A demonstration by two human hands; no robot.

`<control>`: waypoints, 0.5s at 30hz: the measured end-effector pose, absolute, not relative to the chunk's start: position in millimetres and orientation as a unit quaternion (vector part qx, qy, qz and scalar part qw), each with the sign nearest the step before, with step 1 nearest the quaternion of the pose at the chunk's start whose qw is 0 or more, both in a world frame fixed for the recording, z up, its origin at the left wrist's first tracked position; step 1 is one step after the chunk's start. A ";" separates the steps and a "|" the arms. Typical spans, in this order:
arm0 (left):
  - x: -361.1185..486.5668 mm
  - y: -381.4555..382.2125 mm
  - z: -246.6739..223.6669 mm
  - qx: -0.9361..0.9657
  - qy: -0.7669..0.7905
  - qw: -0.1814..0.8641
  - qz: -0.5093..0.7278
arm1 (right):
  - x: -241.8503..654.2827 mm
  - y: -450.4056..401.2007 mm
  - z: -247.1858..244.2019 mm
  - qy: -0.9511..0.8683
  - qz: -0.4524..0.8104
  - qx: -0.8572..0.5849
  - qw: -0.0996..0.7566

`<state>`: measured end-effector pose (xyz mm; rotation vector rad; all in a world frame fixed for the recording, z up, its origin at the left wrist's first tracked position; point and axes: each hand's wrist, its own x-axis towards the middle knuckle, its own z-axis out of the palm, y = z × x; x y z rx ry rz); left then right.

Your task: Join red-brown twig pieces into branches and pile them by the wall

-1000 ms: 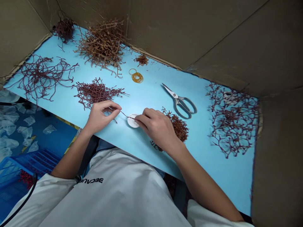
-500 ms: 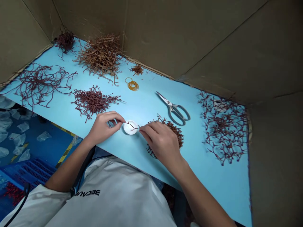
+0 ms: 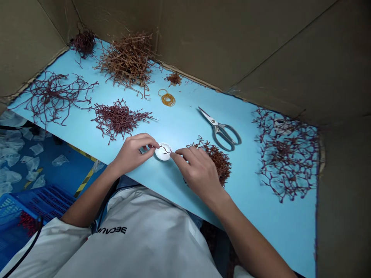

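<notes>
A thin dark brown forked twig [image 3: 165,149] is stretched between my two hands, over a small round white dish [image 3: 161,155]. My left hand [image 3: 135,152] pinches its left end between thumb and forefinger. The fingertips of my right hand [image 3: 199,170] are closed at its other end, hiding that tip. Beneath and behind my right hand lies a heap of short reddish-brown twig pieces [image 3: 222,164], partly covered by it. Beyond my left hand rests a pile of purplish-brown short twigs [image 3: 117,119].
Grey-handled scissors [image 3: 222,131] lie right of centre on the light-blue table [image 3: 269,231]. Yellow rubber bands [image 3: 168,99] sit farther back. Forked twigs [image 3: 286,154] spread at right; long stems [image 3: 53,94] and a brown twig pile [image 3: 129,61] at left. Cardboard walls [image 3: 232,42] border the back.
The camera view has shifted slightly, so the whole table appears farther right and a little higher. Both hands still hold the twig over the dish, its angle and fork turned slightly.
</notes>
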<state>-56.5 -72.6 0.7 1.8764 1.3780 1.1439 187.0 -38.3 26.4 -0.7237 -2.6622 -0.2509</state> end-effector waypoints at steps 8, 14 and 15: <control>-59.0 -76.4 -2.0 0.699 0.507 0.269 0.427 | 183.7 -38.1 20.9 -0.948 -0.089 -0.255 0.166; -59.9 -76.5 -1.2 0.700 0.511 0.263 0.423 | 181.4 -39.7 20.0 -0.951 -0.090 -0.255 0.152; -60.0 -76.4 -0.7 0.701 0.510 0.265 0.422 | 180.8 -39.7 20.2 -0.951 -0.089 -0.257 0.149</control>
